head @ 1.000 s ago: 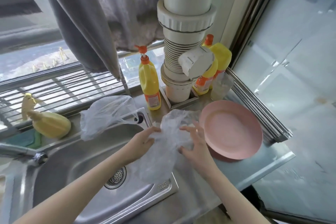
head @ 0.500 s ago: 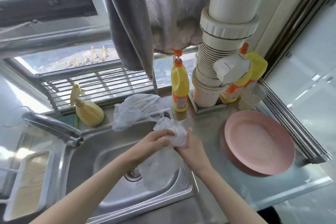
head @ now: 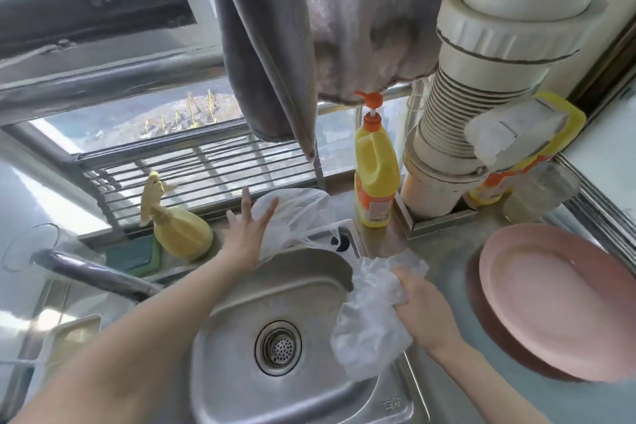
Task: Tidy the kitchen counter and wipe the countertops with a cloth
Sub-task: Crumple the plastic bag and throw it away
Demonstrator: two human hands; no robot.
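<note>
My right hand (head: 418, 306) grips a crumpled clear plastic bag (head: 370, 317) that hangs over the right rim of the steel sink (head: 241, 375). My left hand (head: 246, 227) is stretched out with fingers spread, touching a second clear plastic bag (head: 299, 217) that lies on the ledge behind the sink. A grey cloth (head: 268, 55) hangs from above over the window rail.
Pink plates (head: 557, 296) are stacked on the steel counter at the right. A yellow pump bottle (head: 375, 179) stands beside a white pipe (head: 457, 134), with more yellow bottles and a clear cup (head: 537, 193) behind it. A yellow spray bottle (head: 179, 231), green sponge and faucet (head: 93, 272) are at the left.
My left hand let go of the crumpled bag and reached back to the second bag on the ledge. My right hand keeps the first bag. The view has shifted left and closer.
</note>
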